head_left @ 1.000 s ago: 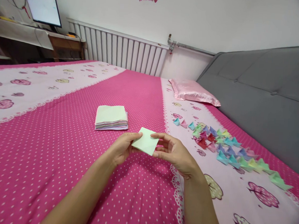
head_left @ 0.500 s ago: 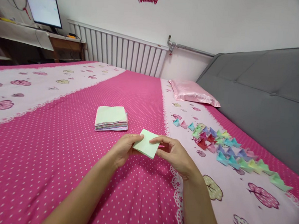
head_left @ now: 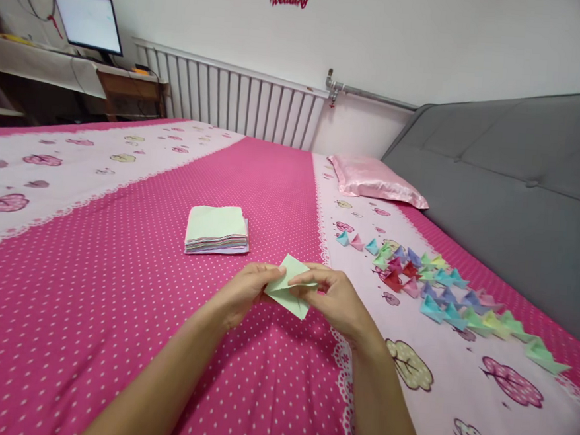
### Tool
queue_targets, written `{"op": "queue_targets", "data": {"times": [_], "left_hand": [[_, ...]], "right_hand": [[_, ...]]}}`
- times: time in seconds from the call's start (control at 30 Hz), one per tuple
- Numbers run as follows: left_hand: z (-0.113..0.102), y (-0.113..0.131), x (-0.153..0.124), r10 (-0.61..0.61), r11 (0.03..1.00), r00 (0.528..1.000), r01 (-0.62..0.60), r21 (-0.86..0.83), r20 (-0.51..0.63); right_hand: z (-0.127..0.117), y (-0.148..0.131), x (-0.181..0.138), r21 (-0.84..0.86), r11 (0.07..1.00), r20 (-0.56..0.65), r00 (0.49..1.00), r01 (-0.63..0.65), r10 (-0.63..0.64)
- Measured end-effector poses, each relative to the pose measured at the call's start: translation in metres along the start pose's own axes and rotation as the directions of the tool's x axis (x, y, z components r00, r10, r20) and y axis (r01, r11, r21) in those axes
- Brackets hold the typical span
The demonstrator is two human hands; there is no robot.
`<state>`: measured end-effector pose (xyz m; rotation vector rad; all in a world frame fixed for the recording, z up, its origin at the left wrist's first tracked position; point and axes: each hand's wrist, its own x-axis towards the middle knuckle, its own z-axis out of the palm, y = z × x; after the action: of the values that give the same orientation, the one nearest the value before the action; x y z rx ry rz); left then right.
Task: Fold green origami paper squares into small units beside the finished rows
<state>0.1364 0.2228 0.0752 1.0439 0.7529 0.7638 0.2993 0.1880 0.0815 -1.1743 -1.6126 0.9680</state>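
Your left hand (head_left: pixel 245 290) pinches the left edge of the green paper (head_left: pixel 290 302), your right hand (head_left: pixel 338 298) holds its raised flap, and open bedspread (head_left: pixel 402 325) separates you from the paper boats (head_left: pixel 431 309).

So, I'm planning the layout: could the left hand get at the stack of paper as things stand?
Probably yes: nothing visible stands between the left hand and the stack of paper, which lies close beyond it on the bedspread. The hand pinches the green paper, though, so it may need freeing first.
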Motion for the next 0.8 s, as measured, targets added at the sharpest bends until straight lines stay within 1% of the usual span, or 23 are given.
{"op": "queue_targets", "data": {"times": [0.13, 0.23, 0.3, 0.47, 0.57, 0.67, 0.73, 0.8], "left_hand": [[0.0019, 0.0031, -0.0020, 0.036, 0.999, 0.996, -0.037, 0.015, 0.085], [0.0029, 0.0039, -0.0026, 0.085, 0.989, 0.975, -0.108, 0.103, 0.204], [0.0032, 0.0031, -0.0019, 0.109, 0.975, 0.966, -0.150, 0.164, 0.234], [0.0031, 0.0011, 0.0000, 0.109, 0.971, 0.962, -0.157, 0.182, 0.249], [0.0028, 0.0012, -0.0004, 0.101, 0.976, 0.960, -0.146, 0.160, 0.261], [0.0021, 0.0014, -0.0012, 0.091, 0.984, 0.965, -0.125, 0.126, 0.247], [0.0018, 0.0015, -0.0013, 0.093, 0.986, 0.969, -0.122, 0.116, 0.230], [0.0018, 0.0017, -0.0009, 0.107, 0.985, 0.972, -0.132, 0.109, 0.210]], "right_hand": [[0.0002, -0.0024, 0.0010, -0.072, 0.997, -0.064, 0.998, 0.015, -0.019], [0.0014, -0.0041, 0.0008, -0.093, 0.996, -0.111, 0.993, 0.017, -0.027], [0.0024, -0.0050, 0.0004, -0.102, 0.995, -0.135, 0.991, 0.010, -0.024], [0.0023, -0.0080, -0.0010, -0.043, 0.999, -0.129, 0.992, -0.021, 0.015], [0.0011, -0.0091, -0.0020, -0.037, 0.999, -0.127, 0.992, -0.029, 0.024], [0.0005, -0.0085, -0.0028, -0.027, 0.999, -0.109, 0.993, -0.038, 0.035], [0.0003, -0.0071, -0.0028, -0.006, 0.998, -0.140, 0.989, -0.056, 0.054], [-0.0002, -0.0055, -0.0021, 0.029, 0.998, -0.224, 0.973, -0.057, 0.062]]}}
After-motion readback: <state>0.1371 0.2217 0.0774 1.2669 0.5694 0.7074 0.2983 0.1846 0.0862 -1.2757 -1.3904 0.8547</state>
